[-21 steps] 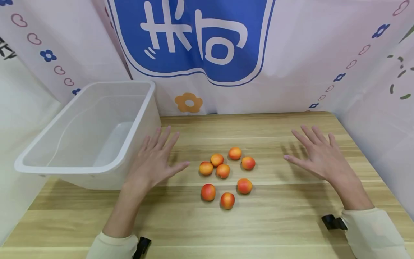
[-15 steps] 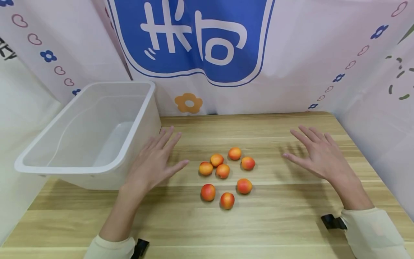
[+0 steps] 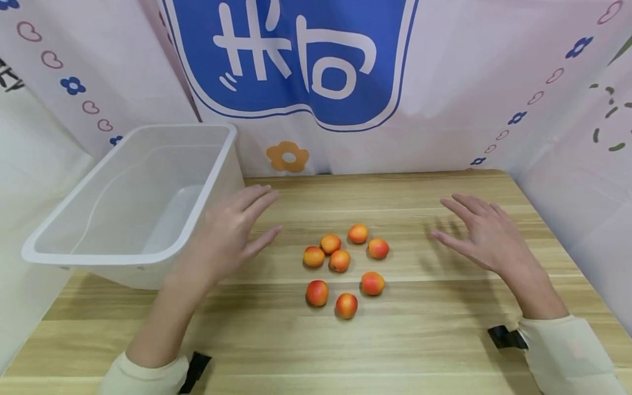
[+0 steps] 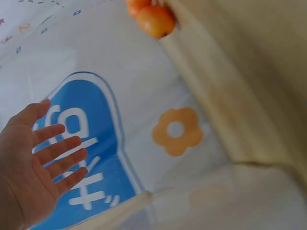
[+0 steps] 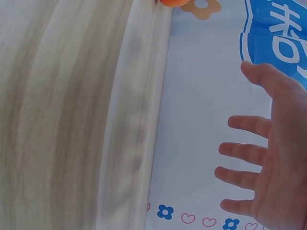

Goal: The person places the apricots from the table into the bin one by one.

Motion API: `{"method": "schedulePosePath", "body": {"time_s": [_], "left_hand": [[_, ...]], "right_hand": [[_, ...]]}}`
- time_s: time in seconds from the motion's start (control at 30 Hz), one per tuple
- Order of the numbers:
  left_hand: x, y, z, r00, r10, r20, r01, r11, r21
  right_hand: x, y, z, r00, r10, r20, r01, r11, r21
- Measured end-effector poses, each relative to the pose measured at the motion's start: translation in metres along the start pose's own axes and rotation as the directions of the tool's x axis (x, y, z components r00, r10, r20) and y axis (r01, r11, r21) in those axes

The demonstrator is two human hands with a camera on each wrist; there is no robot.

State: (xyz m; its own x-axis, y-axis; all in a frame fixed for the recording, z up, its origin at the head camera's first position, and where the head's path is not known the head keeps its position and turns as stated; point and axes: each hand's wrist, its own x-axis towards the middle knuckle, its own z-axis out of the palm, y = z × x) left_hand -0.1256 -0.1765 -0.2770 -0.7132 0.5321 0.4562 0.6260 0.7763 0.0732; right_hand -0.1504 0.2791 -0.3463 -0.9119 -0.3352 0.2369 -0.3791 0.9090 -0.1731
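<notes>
Several small orange-red fruits, like apricots (image 3: 339, 260), lie loosely grouped on the wooden table, some of them touching. To their left, my left hand (image 3: 224, 233) hovers beside the white plastic tub, fingers extended and thumb spread, holding nothing. In the left wrist view its palm and spread fingers (image 4: 62, 155) show plainly. My right hand (image 3: 486, 236) is held over the table to the right of the fruits, its fingers spread and apart from them. The right wrist view shows that palm bare, with part of one orange fruit (image 5: 173, 2) at the top edge.
The deep white tub (image 3: 101, 258) stands at the left of the wooden table (image 3: 419, 345), with no contents visible. A white printed cloth (image 3: 444, 99) with a blue emblem hangs behind the table and along its sides.
My left hand has shifted left and turned, its fingers closer together now. My right hand's fingers have bent slightly and barely moved. The fruits and the tub stay where they were.
</notes>
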Motion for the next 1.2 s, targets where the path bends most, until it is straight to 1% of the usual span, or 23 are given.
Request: {"method": "schedulePosePath", "body": {"time_s": [0.07,0.13,0.23,0.33,0.37,0.43,0.57,0.7,0.73,0.8,0.9,0.97,1.03,1.07,1.13,1.2], "left_hand": [[0.004,-0.001,-0.011,1.000,-0.003,0.001,0.003,1.000,0.008],[0.006,-0.002,-0.024,1.000,-0.024,0.019,0.024,1.000,0.011],[0.007,-0.012,-0.041,0.998,-0.056,0.020,0.055,0.998,0.010],[0.004,-0.029,-0.053,0.996,-0.086,0.012,0.086,0.996,0.020],[0.003,-0.036,-0.056,0.995,-0.100,0.017,0.100,0.995,0.030],[0.000,-0.049,-0.062,0.989,-0.143,0.047,0.140,0.988,0.062],[-0.009,-0.074,-0.069,0.970,-0.220,0.107,0.209,0.973,0.102],[-0.019,-0.095,-0.076,0.954,-0.265,0.137,0.249,0.960,0.125],[-0.021,-0.100,-0.079,0.948,-0.283,0.146,0.264,0.955,0.134],[-0.024,-0.111,-0.083,0.927,-0.332,0.176,0.305,0.939,0.161],[-0.028,-0.126,-0.090,0.882,-0.414,0.226,0.376,0.906,0.195],[-0.031,-0.137,-0.094,0.848,-0.462,0.259,0.417,0.884,0.210],[-0.037,-0.148,-0.098,0.824,-0.497,0.273,0.451,0.866,0.215],[-0.041,-0.154,-0.100,0.818,-0.508,0.272,0.465,0.860,0.210],[-0.049,-0.167,-0.103,0.811,-0.523,0.262,0.484,0.851,0.202],[-0.057,-0.179,-0.105,0.812,-0.529,0.247,0.493,0.848,0.194]], "right_hand": [[0.001,-0.001,0.000,1.000,-0.016,-0.022,0.016,1.000,0.006],[0.002,-0.002,-0.001,0.999,-0.025,-0.044,0.026,0.999,0.020],[0.003,-0.003,-0.001,0.998,-0.016,-0.062,0.019,0.998,0.053],[0.003,-0.005,-0.002,0.998,-0.004,-0.070,0.009,0.997,0.078],[0.004,-0.006,-0.002,0.997,-0.002,-0.073,0.008,0.996,0.086],[0.005,-0.007,-0.003,0.997,-0.005,-0.077,0.012,0.996,0.090],[0.007,-0.008,-0.004,0.998,-0.005,-0.067,0.011,0.996,0.092],[0.008,-0.009,-0.004,0.999,0.004,-0.052,0.001,0.996,0.093],[0.008,-0.010,-0.004,0.999,0.004,-0.051,0.000,0.996,0.094],[0.008,-0.010,-0.004,0.999,0.007,-0.050,-0.002,0.996,0.093],[0.009,-0.010,-0.004,0.999,0.005,-0.052,0.000,0.995,0.096],[0.009,-0.010,-0.003,0.999,0.006,-0.050,-0.001,0.995,0.099],[0.010,-0.010,-0.003,0.999,0.007,-0.049,-0.001,0.994,0.105],[0.010,-0.010,-0.003,0.999,0.007,-0.048,-0.002,0.994,0.106],[0.011,-0.010,-0.002,0.999,0.007,-0.050,-0.001,0.994,0.113],[0.011,-0.009,-0.002,0.998,0.004,-0.057,0.003,0.993,0.118]]}}
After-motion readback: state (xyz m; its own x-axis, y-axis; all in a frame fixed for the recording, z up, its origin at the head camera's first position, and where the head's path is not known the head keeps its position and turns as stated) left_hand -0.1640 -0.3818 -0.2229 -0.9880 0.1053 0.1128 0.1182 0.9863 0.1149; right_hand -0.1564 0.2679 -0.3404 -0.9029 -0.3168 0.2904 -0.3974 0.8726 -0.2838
